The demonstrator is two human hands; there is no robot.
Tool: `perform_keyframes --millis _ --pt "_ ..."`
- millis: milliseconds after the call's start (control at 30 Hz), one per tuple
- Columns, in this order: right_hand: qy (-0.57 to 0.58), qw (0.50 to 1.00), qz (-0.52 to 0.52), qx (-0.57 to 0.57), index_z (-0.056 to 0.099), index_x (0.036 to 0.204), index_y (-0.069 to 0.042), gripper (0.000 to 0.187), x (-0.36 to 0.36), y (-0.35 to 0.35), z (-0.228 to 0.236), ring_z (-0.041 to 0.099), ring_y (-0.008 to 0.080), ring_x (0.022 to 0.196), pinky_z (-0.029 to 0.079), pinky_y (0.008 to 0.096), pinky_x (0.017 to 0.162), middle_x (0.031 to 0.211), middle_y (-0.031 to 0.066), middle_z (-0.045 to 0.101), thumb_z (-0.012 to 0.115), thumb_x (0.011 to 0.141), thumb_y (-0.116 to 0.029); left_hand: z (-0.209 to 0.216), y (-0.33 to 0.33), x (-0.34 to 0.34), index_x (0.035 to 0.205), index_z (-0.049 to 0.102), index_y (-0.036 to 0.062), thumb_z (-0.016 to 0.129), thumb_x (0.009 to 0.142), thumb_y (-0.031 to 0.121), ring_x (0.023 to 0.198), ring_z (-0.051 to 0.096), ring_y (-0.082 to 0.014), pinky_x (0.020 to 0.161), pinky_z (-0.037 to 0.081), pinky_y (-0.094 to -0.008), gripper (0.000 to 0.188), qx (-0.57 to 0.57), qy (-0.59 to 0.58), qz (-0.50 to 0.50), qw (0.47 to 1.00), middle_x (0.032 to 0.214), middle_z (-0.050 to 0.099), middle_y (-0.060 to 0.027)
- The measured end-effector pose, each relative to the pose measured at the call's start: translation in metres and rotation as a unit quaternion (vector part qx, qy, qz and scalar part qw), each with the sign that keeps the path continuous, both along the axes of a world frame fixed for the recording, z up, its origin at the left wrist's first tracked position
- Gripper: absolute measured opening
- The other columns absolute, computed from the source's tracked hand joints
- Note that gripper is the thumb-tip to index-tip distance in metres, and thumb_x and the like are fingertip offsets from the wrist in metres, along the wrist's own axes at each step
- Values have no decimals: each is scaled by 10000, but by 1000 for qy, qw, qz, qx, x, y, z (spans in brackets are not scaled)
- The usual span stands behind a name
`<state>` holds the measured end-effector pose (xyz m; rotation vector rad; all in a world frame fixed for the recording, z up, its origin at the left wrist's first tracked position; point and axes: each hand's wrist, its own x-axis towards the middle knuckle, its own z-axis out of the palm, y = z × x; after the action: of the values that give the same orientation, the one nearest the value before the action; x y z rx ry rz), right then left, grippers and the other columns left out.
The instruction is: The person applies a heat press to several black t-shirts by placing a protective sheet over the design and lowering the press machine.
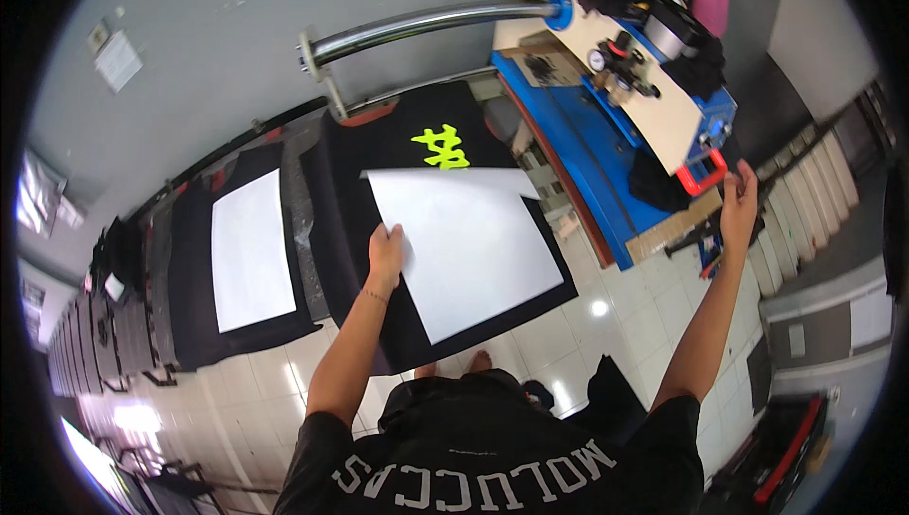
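Observation:
My left hand pinches the left edge of a white sheet. That sheet lies over a black fabric piece on a flat bed, and its far edge is folded or curled back. Neon yellow print shows on the black fabric just beyond it. Off to the right, my right hand is raised beside the red handle of a blue and cream press machine. Its fingers look stretched and slightly apart; whether they touch the handle I cannot tell.
Another white sheet lies on black fabric on the bed to the left. A shiny metal tube spans the far side toward the press. A pressure gauge and dark cloth sit on the machine. White floor tiles show nearby.

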<state>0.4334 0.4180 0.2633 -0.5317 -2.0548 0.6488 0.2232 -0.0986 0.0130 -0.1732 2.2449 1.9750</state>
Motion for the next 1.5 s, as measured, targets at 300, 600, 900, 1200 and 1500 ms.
perform_keyframes --millis 300,600,900,1200,1500 --pt "-234 961 7 150 617 1057 22 381 -32 25 -37 576 421 1041 430 446 973 1086 255 627 471 1008 -327 -15 14 -76 1012 588 -55 571 934 233 927 652 -332 822 495 -401 299 -170 -22 61 983 995 659 -233" --pt "-234 938 -46 251 626 914 -1 323 -39 -13 -36 605 440 822 469 525 815 821 251 637 633 899 -324 11 36 -63 1082 609 -64 582 900 238 1002 652 -376 857 505 -407 355 -202 -11 74 977 1048 667 -254" --pt "-242 942 -37 231 615 987 3 323 -13 -47 -18 597 396 896 467 491 844 915 212 640 636 895 -306 11 88 -64 1091 637 -19 526 907 173 985 648 -401 850 513 -417 288 -212 40 -14 976 1005 669 -265" --pt "-68 995 64 38 391 1441 -32 493 -33 68 -41 639 255 827 469 378 815 877 161 664 460 997 -235 20 192 -42 1237 562 -89 597 900 229 946 662 -364 848 514 -400 465 -149 99 -9 984 978 678 -237" --pt "54 989 136 6 363 1482 -13 599 -54 114 -50 494 146 462 398 298 487 512 61 492 386 915 -205 30 222 82 1110 642 -24 559 950 122 774 634 -177 722 500 -298 232 -65 93 5 993 908 666 -132"
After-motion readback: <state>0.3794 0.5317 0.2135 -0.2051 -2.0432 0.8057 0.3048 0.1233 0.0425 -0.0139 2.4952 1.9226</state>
